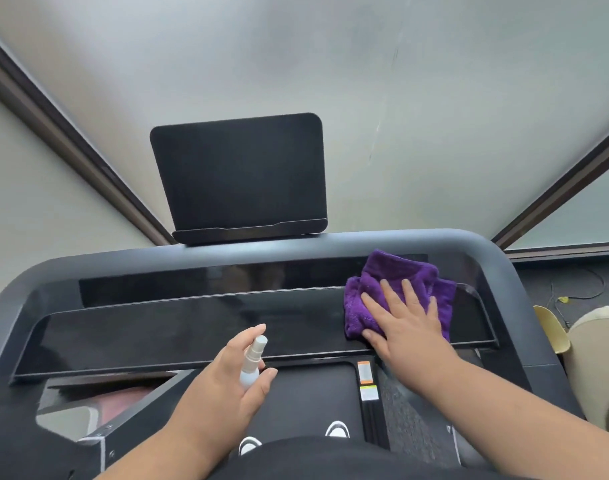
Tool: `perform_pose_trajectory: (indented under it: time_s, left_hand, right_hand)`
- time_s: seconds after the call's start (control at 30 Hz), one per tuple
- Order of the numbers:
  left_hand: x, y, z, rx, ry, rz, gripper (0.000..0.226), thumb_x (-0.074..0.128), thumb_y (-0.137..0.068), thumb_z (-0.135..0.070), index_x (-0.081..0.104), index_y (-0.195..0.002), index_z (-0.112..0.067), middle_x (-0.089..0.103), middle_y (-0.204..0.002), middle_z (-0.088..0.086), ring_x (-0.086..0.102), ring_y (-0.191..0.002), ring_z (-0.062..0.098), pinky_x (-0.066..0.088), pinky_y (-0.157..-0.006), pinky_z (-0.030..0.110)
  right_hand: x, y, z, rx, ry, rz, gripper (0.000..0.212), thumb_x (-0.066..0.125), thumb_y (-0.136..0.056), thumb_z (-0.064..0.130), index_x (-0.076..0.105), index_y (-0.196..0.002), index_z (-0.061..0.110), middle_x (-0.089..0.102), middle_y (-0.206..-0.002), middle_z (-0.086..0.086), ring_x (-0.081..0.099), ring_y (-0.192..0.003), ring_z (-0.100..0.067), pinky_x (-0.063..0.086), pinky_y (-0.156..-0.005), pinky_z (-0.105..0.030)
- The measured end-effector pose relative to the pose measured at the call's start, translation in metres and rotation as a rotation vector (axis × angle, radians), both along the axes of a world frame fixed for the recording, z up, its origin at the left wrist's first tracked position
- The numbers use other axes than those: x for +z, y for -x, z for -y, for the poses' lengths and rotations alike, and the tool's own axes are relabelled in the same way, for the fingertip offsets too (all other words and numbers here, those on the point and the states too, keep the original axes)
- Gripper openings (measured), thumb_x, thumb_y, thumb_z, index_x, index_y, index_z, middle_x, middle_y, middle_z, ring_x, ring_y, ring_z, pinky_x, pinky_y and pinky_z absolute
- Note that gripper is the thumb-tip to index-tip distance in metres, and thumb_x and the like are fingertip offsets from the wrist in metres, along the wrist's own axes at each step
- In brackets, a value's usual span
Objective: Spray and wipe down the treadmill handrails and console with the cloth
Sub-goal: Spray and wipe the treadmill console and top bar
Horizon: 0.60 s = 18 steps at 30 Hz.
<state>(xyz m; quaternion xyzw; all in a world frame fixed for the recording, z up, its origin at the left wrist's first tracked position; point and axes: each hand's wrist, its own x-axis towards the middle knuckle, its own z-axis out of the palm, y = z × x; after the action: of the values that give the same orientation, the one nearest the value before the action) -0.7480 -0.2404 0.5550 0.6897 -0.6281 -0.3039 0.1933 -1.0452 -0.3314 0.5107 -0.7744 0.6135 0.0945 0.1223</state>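
Closest to me, below both forearms, are a dark trouser edge and the white toes of shoes on the treadmill belt [310,393]. My left hand [227,386] has its grip wrapped around a small white spray bottle [252,363], forefinger up by the nozzle, which points at the glossy console panel [192,327] just ahead of it. My right hand [405,323] lies flat, fingers spread, its grip pressing the purple cloth [396,275] onto the right end of that same panel rather than pinching it.

I judge the cloth to be soft, light and bunched in folds, so it will slide and ruck up under my palm unless I keep broad pressure on it; gathering it at the middle would give the best hold. The bottle looks light and smooth, probably plastic, best held round its body with one finger free for the pump. The panel looks slick and likely to show streaks.

Beyond my right grip, the grey frame [486,251] curves away and is cut off, so the handrails themselves are largely out of view. How full the bottle is I cannot tell, and the cloth's far edge hides whatever lies beneath it. The dark tablet holder [239,174] above shows nothing readable.
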Motion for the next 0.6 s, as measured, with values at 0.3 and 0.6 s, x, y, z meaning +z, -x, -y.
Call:
perform_pose_trajectory:
  time_s: [0.3,0.6]
  left_hand:
    - [0.003,-0.042,-0.012,-0.013,0.014,-0.022,0.071,0.069,-0.086,-0.038,0.023,-0.125,-0.074,0.062,-0.098,-0.026,0.057,-0.094,-0.006,0.037,-0.077,0.002]
    - [0.002,-0.084,-0.016,-0.068,0.002,-0.097,0.064,0.062,-0.088,-0.043,0.021,-0.125,-0.075,0.052,-0.105,-0.037,0.055,-0.093,-0.005,0.039,-0.076,0.007]
  right_hand:
    - [-0.008,-0.142,-0.006,0.180,-0.055,0.079,0.079,0.008,-0.084,0.076,-0.007,-0.153,0.041,-0.017,-0.165,-0.001,-0.024,-0.148,-0.036,-0.018,-0.109,-0.066]
    - [-0.002,-0.082,-0.009,0.042,-0.059,0.002,0.065,0.007,-0.084,0.074,-0.012,-0.146,0.061,-0.013,-0.166,0.008,-0.021,-0.150,-0.028,-0.005,-0.118,-0.059]
